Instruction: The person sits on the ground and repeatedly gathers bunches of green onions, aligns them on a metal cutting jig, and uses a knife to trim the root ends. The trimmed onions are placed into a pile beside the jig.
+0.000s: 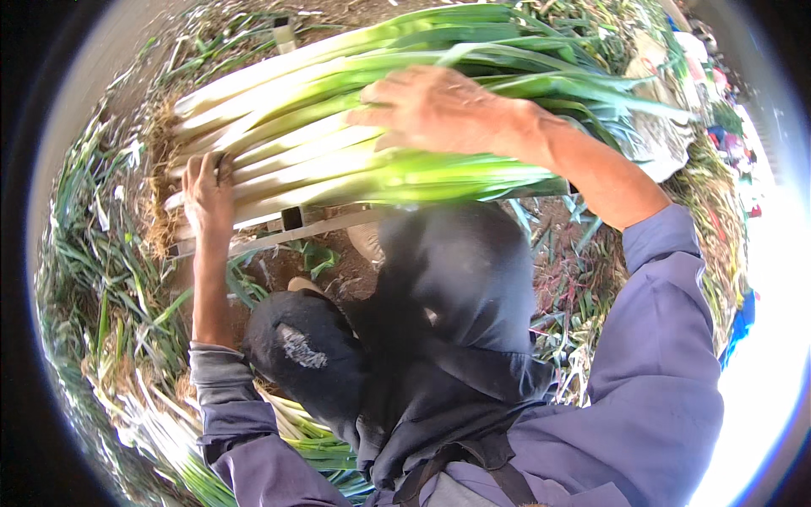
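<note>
Several leeks (304, 95) lie side by side before me, rooted ends at the left and green leaves at the right, on a low wooden frame (336, 222). My left hand (209, 190) rests at the white shafts close to the roots, its fingers bent over the nearer leeks; whether it grips one is unclear. Slightly blurred, my right hand (424, 114) is spread flat over the middle of the leeks, where white turns to green, with its fingers apart and nothing held. The roots (161, 184) form a brown fringe just left of my left hand.
Loose leaf scraps (95, 253) cover the soil at the left. More leeks (171, 437) lie at the lower left, beside my knee. A pale plastic sack (659, 127) lies past the leaf ends, and plant waste (709, 228) is heaped at the right.
</note>
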Demonstrator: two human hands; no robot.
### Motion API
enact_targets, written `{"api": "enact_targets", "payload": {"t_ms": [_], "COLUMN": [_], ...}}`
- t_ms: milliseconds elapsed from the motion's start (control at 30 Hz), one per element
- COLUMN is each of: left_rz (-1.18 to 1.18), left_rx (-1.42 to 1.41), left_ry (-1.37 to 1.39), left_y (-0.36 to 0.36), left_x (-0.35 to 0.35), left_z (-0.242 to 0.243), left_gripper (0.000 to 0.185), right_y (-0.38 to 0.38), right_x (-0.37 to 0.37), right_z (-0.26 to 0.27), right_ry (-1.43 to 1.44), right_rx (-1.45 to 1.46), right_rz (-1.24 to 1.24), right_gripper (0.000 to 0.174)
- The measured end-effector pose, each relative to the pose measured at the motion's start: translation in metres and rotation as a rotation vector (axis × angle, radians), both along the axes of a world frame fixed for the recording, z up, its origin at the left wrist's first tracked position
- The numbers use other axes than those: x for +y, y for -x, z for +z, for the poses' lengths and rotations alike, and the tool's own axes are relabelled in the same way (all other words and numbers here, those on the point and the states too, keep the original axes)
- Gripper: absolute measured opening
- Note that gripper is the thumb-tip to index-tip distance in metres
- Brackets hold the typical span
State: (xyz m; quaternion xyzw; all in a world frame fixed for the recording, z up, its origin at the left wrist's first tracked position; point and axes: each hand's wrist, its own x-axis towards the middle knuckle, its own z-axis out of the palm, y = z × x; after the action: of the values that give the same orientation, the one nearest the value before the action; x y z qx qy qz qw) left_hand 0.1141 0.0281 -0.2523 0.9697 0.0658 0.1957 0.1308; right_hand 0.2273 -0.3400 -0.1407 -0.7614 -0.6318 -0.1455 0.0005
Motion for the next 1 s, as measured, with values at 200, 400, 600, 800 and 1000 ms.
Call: {"api": "enact_targets", "payload": {"t_ms": [200,400,600,800,1000], "left_rz": [-0.019,0.0,0.063,-0.005,0.008], "left_rx": [-0.107,-0.094,-0.032,-0.1,-0.08], "left_ry": [0.015,-0.034,-0.084,-0.04,-0.007], "left_y": [0.0,-0.003,-0.002,0.004,0.003], "left_x": [0.003,0.005,0.0,-0.005,-0.013], "left_z": [-0.008,-0.01,-0.005,-0.001,0.005], "left_gripper": [0.024,0.023,0.028,0.03,0.023], "right_y": [-0.004,0.041,0.062,0.054,0.051], "right_x": [-0.143,-0.216,-0.23,-0.259,-0.269], "right_z": [0.073,0.111,0.087,0.063,-0.025], "right_ry": [0.255,0.098,0.123,0.169,0.078], "right_rx": [0.028,0.166,0.222,0.111,0.192], "right_rz": [-0.501,-0.705,-0.758,-0.805,-0.846], "right_gripper": [0.067,0.081,0.078,0.074,0.079]}}
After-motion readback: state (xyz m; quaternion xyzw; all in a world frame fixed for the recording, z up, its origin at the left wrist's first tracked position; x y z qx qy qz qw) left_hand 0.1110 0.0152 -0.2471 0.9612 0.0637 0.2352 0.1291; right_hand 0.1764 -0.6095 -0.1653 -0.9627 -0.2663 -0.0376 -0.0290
